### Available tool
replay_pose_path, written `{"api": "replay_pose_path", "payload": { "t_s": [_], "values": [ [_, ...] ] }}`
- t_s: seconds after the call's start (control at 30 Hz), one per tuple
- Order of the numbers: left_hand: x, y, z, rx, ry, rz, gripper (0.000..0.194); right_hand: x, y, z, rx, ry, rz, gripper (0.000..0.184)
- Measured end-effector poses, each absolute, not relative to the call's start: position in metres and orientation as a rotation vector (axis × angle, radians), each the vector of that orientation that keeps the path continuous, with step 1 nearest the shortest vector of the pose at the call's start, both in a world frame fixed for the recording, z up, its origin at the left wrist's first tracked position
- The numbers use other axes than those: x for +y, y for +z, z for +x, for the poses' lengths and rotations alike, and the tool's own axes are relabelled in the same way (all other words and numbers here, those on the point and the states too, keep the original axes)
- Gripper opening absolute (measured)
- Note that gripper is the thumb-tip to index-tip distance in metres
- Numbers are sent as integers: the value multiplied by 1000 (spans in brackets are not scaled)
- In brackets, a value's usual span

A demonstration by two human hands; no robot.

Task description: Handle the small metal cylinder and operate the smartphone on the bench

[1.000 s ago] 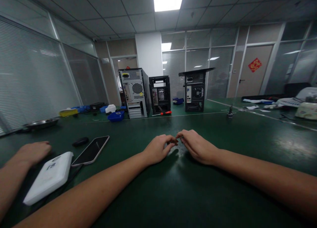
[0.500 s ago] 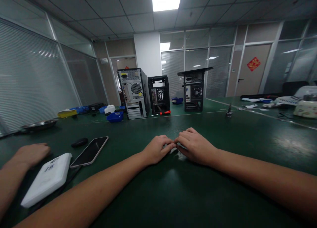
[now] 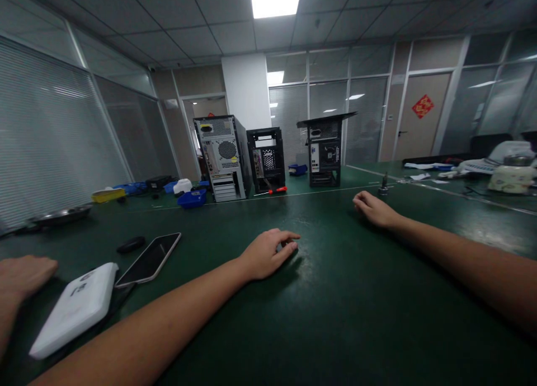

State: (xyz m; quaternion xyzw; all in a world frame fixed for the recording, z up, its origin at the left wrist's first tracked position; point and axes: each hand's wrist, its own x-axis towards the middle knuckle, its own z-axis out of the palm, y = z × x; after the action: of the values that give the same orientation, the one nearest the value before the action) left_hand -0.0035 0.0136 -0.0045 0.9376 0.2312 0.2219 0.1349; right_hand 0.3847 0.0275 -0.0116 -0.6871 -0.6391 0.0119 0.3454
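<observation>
My left hand (image 3: 268, 255) rests palm down on the green table (image 3: 335, 319) at the centre, its fingers curled onto the surface; whatever lies under them is hidden. My right hand (image 3: 372, 209) is stretched out farther back and to the right, knuckles up and fingers loosely curled, with nothing visible in them. It lies just short of a small upright metal piece (image 3: 384, 186). The two hands are well apart.
Another person's hand (image 3: 20, 275) lies at the left edge beside a white flat device (image 3: 75, 307), a phone (image 3: 149, 258) and a small black object (image 3: 131, 244). Three computer cases (image 3: 222, 156) stand at the back with a red-handled screwdriver (image 3: 277, 190) and blue bins (image 3: 191, 198).
My two hands were pinched together at the table's centre. The right hand has since moved away to the back right, towards the small metal piece. The left hand stayed in place.
</observation>
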Motion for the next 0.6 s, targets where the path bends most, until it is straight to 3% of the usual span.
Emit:
{"api": "replay_pose_path", "payload": {
  "t_s": [0.27, 0.4, 0.6],
  "values": [
    [14, -5, -3, 652, 642, 2733, 36, 40, -19, 422, -1431, 39, -1780, 29],
    [12, -6, -4, 675, 635, 2793, 33, 35, -8, 431, -1353, -9, -1700, 40],
    [-2, 11, 3, 522, 475, 3373, 33, 25, -2, 459, -1467, 48, -1722, 37]
  ]
}}
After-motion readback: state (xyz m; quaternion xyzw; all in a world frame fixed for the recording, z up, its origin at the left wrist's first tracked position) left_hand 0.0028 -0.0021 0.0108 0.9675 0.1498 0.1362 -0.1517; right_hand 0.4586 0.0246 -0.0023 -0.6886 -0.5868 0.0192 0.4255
